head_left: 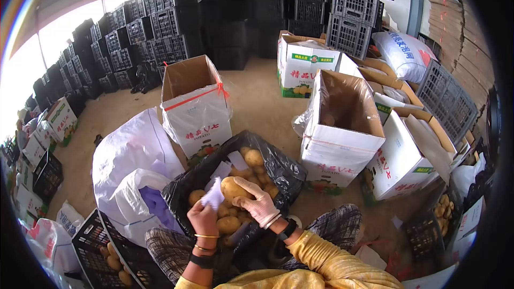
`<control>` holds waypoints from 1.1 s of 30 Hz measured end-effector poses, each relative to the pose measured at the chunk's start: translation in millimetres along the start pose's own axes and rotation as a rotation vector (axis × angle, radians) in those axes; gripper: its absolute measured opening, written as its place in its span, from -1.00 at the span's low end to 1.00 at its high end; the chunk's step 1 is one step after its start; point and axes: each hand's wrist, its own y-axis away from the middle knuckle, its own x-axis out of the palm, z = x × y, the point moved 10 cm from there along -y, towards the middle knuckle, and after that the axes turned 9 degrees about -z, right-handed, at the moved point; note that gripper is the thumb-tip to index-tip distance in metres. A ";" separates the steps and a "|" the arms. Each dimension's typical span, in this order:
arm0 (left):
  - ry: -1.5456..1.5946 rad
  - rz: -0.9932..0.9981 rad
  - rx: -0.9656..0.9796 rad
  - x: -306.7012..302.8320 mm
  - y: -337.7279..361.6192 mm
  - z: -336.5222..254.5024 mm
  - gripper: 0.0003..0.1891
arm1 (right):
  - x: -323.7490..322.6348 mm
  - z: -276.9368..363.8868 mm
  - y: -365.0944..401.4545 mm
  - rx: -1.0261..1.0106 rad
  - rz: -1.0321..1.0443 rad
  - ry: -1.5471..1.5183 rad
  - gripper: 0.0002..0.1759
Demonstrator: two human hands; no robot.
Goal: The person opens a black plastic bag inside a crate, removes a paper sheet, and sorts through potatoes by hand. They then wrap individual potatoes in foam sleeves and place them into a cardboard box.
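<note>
The fingers of my right hand (259, 206) gripped a potato (230, 188) above the black plastic liner (281, 163), hiding one side; I couldn't judge its long axis. My left hand (203, 220) had its fingers closed on a lilac sleeve (214, 195). The front-left carton (195, 126) read "POTATO".

A large tan-yellow potato (232, 189), smooth and rounded, is held in the right hand (258, 203) just below the centre of the frame, above a heap of loose potatoes (229, 225) in black plastic (289, 167). Just to its left, a pale lilac foam sleeve (214, 195), small and soft, stands upright, pinched at its lower end by the left hand (203, 219).
</note>
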 end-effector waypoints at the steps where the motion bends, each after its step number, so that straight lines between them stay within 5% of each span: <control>1: -0.409 -0.048 0.375 7.1 13.2 -32.6 -0.81 | -1.1 11.2 1.2 -0.161 -0.055 0.235 -0.19; 3: -0.587 -0.094 0.727 23.1 45.0 -66.7 -0.71 | 6.6 20.4 10.9 -0.167 -0.111 0.352 0.06; 5: -0.624 -0.014 0.748 29.6 55.1 -60.1 -0.75 | 2.3 -0.6 7.4 -0.098 -0.097 0.433 0.04; 7: -0.618 0.037 0.456 27.5 48.9 -34.3 -0.81 | -1.8 -19.3 4.5 -0.058 -0.066 0.383 -0.06; 10: -0.053 0.214 -0.401 11.7 30.1 53.5 -0.84 | -14.2 -50.1 4.7 0.009 0.002 0.285 -0.37; 11: -0.051 0.207 -0.385 6.3 22.6 51.7 -0.84 | -15.9 -49.2 5.5 0.043 0.056 0.261 -0.35; 13: 0.603 0.254 -0.807 19.1 27.9 68.7 -0.77 | -4.5 -59.7 16.8 0.415 0.167 -0.428 -0.30; 15: 0.572 0.238 -0.877 19.6 25.7 60.7 -0.68 | -3.1 -34.3 24.0 0.434 0.287 -0.358 -0.18; 19: 0.472 0.323 -0.772 24.8 7.2 81.3 -0.73 | 18.1 -20.3 39.3 0.431 0.424 -0.559 0.02; 20: 0.183 0.429 -0.474 35.6 3.1 74.8 -0.72 | 22.9 -16.2 38.4 0.440 0.397 -0.668 0.03; 21: 0.523 0.448 -0.953 50.2 42.3 100.7 -0.72 | 23.7 -13.3 38.9 0.455 0.361 -0.780 0.03; 24: -0.233 0.817 -0.316 72.3 52.0 104.0 -0.66 | 12.8 -20.9 40.3 0.658 0.332 -0.786 -0.08; 25: 0.536 0.561 -0.951 72.1 62.4 113.9 -0.68 | 0.5 -25.1 32.7 0.623 0.297 -0.755 -0.12; 29: 0.212 0.345 -0.617 28.7 5.3 83.7 -0.92 | -92.9 41.4 -49.4 0.421 0.229 -1.103 -0.43; 31: 0.024 0.321 -0.391 -0.9 -30.6 60.2 -0.95 | -200.3 67.2 -86.1 0.202 -0.509 -0.496 -0.46; 32: -0.088 0.279 -0.299 -19.6 -49.2 53.6 -0.94 | -256.2 69.4 -138.6 0.057 0.163 -1.010 -0.47; 33: -0.091 0.199 -0.351 -33.2 -56.5 45.7 -0.92 | -306.2 70.1 -133.6 -0.015 -0.507 -0.697 -0.43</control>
